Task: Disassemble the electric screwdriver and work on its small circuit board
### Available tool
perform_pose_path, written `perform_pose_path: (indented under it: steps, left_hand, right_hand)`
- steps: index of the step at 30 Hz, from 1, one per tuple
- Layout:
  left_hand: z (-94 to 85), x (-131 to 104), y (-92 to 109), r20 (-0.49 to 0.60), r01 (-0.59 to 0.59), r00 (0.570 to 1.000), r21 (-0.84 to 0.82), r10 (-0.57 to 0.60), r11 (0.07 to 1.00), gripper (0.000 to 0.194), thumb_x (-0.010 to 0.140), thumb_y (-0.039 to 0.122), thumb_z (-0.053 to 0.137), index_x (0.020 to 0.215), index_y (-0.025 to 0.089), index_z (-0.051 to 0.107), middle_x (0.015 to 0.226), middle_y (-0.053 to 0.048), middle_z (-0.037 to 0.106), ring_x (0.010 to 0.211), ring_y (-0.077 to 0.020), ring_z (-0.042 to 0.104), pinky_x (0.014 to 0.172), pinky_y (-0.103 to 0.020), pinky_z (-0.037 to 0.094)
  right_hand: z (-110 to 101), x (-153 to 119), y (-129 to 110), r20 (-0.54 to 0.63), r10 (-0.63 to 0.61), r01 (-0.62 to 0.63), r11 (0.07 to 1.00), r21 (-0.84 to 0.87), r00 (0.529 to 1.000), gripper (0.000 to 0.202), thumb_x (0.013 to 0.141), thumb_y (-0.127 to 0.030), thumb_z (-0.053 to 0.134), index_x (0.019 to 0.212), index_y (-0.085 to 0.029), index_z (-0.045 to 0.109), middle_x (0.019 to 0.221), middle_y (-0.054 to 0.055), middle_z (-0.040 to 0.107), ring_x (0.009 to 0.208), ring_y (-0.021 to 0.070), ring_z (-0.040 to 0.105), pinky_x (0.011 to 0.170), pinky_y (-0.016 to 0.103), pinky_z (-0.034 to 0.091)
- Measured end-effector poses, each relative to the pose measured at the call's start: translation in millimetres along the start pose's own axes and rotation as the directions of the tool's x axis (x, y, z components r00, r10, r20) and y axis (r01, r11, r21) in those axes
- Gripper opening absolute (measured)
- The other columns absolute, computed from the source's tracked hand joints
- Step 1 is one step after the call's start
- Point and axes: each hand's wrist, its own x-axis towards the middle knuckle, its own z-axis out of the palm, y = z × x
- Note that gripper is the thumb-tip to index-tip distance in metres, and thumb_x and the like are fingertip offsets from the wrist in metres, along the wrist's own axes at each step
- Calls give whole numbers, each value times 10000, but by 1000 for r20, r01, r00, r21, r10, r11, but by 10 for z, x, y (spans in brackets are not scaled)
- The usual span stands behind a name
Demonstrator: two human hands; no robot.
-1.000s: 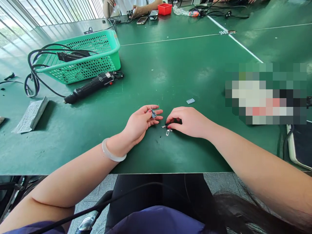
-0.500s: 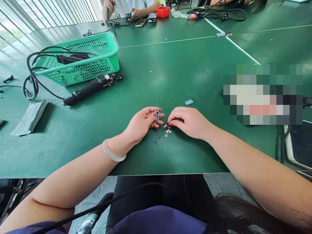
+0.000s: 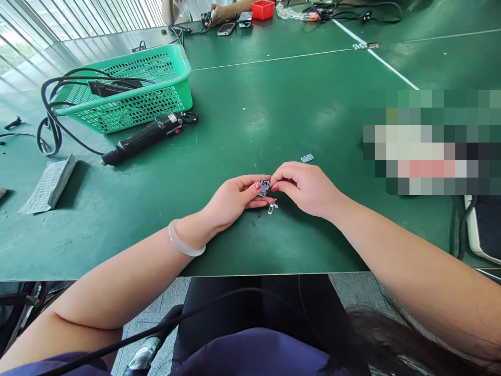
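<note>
My left hand (image 3: 234, 202) is closed on a small grey-blue part (image 3: 264, 188) that looks like a little circuit board or housing, pinched under the thumb. My right hand (image 3: 303, 185) has thumb and forefinger pinched at the right edge of that part; anything between those fingertips is too small to make out. Just below the fingers, small silvery metal pieces (image 3: 271, 209) lie on the green table, one of them a thin rectangular frame. Beyond my right hand rests a flat, light blue-grey piece (image 3: 307, 157).
A green plastic basket (image 3: 183, 99) with black cables stands at the back left. In front of it lies a black electric screwdriver (image 3: 144, 140). A wrapped packet (image 3: 50, 185) is farther left. Across the table are a person's hand (image 3: 221, 14), phones and a red box (image 3: 262, 9). A blurred patch covers the right.
My right hand has lifted from the small metal pieces up to the part in my left hand. The left hand has shifted slightly right, and the part now faces up more.
</note>
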Motion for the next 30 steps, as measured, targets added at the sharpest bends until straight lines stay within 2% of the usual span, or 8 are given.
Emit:
perform_pose_path:
  steps: [5, 9, 13, 16, 21, 25, 30]
  left_hand:
    - [-24, 1, -27, 6, 6, 1000, 1, -6, 1000, 251, 924, 181, 583, 1136, 181, 716, 1097, -71, 740, 860, -133, 731, 946, -318, 565]
    - [-29, -4, -27, 19, 19, 1000, 23, -19, 1000, 263, 918, 213, 595, 1151, 182, 714, 1088, -74, 742, 887, -142, 727, 947, -317, 560]
    - [-19, -19, -4, 43, 30, 999, 63, -33, 998, 318, 877, 164, 636, 1191, 170, 688, 1060, -72, 745, 922, -144, 717, 948, -305, 548]
    - [-6, -15, -2, 20, 28, 999, 67, -29, 997, 326, 883, 129, 613, 1202, 155, 670, 1042, -79, 747, 911, -144, 718, 936, -313, 552]
    - [18, 2, -13, -27, 12, 1000, 43, -11, 999, 274, 903, 112, 576, 1168, 134, 642, 949, -85, 752, 899, -153, 722, 897, -314, 562]
    - [33, -1, -5, -50, -4, 999, 44, 7, 999, 226, 906, 95, 560, 1114, 131, 640, 899, -69, 748, 872, -140, 721, 861, -289, 562]
    - [15, -3, -15, -36, 5, 999, 43, -4, 999, 286, 872, 97, 623, 1153, 149, 611, 833, -43, 753, 854, -127, 721, 824, -255, 555]
  right_hand:
    - [0, 3, -13, 8, 16, -16, 1000, -7, 1000, 175, 844, -172, 514, 718, -200, 632, 765, 15, 648, 695, 141, 554, 646, 290, 409]
    - [10, 0, 4, 7, 16, -16, 999, -34, 1000, 178, 847, -181, 515, 728, -205, 645, 774, 20, 660, 711, 150, 573, 652, 298, 423]
    - [21, -4, 24, 4, 20, -20, 998, -52, 1000, 184, 855, -181, 513, 732, -206, 647, 785, 22, 667, 716, 151, 577, 658, 300, 430]
    - [34, -9, 32, -5, 32, -32, 998, -50, 999, 162, 864, -198, 537, 749, -201, 651, 770, 15, 654, 689, 138, 552, 633, 288, 415]
    - [67, -19, 24, -29, 105, -105, 994, -8, 994, 163, 883, -289, 571, 787, -200, 667, 766, 14, 640, 638, 123, 517, 609, 283, 409]
    - [88, -17, -1, -41, 182, -178, 980, 85, 982, 158, 838, -332, 629, 796, -198, 700, 755, 19, 657, 607, 122, 512, 590, 289, 415]
    - [90, -19, -5, -43, 263, -253, 954, 160, 964, 155, 807, -325, 650, 805, -205, 748, 773, 24, 702, 635, 138, 565, 617, 303, 438]
